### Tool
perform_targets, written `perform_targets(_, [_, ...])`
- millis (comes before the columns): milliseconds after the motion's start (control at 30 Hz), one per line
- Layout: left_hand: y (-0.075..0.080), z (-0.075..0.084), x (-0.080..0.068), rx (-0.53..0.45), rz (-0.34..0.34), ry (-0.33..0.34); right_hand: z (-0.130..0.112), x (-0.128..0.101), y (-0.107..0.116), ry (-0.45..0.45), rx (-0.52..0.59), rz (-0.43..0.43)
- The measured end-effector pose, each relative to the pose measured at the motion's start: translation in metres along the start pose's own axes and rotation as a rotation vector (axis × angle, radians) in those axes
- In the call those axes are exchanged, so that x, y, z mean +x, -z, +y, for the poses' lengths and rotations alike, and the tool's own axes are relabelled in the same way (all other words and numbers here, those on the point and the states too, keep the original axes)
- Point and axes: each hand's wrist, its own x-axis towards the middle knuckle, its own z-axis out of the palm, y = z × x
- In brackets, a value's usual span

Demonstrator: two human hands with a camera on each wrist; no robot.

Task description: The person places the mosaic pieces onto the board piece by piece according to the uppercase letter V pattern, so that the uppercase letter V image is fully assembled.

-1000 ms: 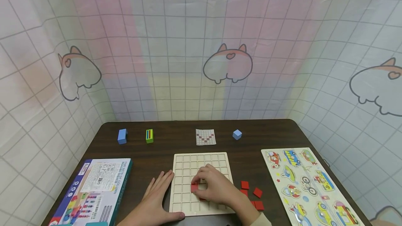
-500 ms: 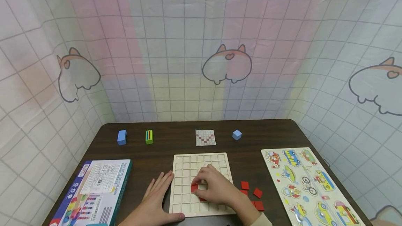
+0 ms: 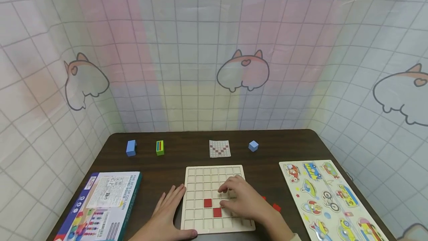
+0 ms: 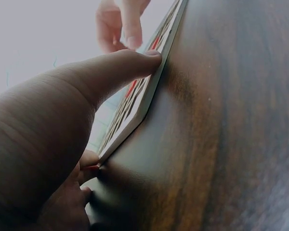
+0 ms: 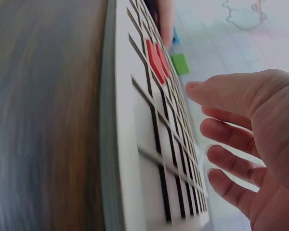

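Note:
A pale wooden grid board (image 3: 200, 176) lies at the table's front middle, with two red tiles (image 3: 207, 203) set diagonally in its cells. My left hand (image 3: 168, 209) lies flat on the table along the board's left edge. Its thumb (image 4: 130, 65) presses the board's rim (image 4: 151, 89). My right hand (image 3: 241, 197) hovers over the board's right half, fingers relaxed and holding nothing. The right wrist view shows that hand (image 5: 241, 139) open above the board (image 5: 135, 144), with the red tiles (image 5: 156, 60) beyond. Loose red tiles (image 3: 276, 207) lie right of the board, partly hidden by my wrist.
A blue game box (image 3: 100, 203) lies front left and a vehicle peg puzzle (image 3: 326, 200) front right. Along the back stand a blue block (image 3: 131, 147), a green striped block (image 3: 159, 147), a pattern card (image 3: 219, 148) and a small blue cube (image 3: 253, 145). A curtain surrounds the table.
My right hand let go of the red tile and moved right and back across the board, uncovering both placed tiles. The left hand stayed put.

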Motion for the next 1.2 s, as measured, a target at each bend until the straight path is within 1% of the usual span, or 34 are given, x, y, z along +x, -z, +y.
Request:
perform_targets(133, [0.0, 0.0, 0.0, -0.008, -0.007, 0.01, 0.013, -0.009, 0.009, -0.018, 0.008, 0.041])
perform_targets(300, [0.001, 0.0, 0.0, -0.015, -0.005, -0.005, 0.027, -0.02, 0.022, -0.095, 0.028, 0.076])
perform_targets(433, [0.001, 0.001, 0.0, -0.013, -0.007, -0.003, 0.038, -0.028, 0.031, -0.136, 0.034, 0.091])
perform_targets(767, [0.0, -0.001, 0.001, -0.004, -0.012, 0.01, 0.057, -0.041, 0.045, -0.171, 0.002, 0.139])
perform_targets(900, [-0.001, -0.002, 0.001, -0.003, -0.012, 0.012, 0.061, -0.045, 0.048, -0.186, -0.021, 0.136])
perform_targets(1200, [0.0, -0.001, 0.0, 0.006, -0.005, 0.009, 0.071, -0.053, 0.05, -0.214, -0.041, 0.084])
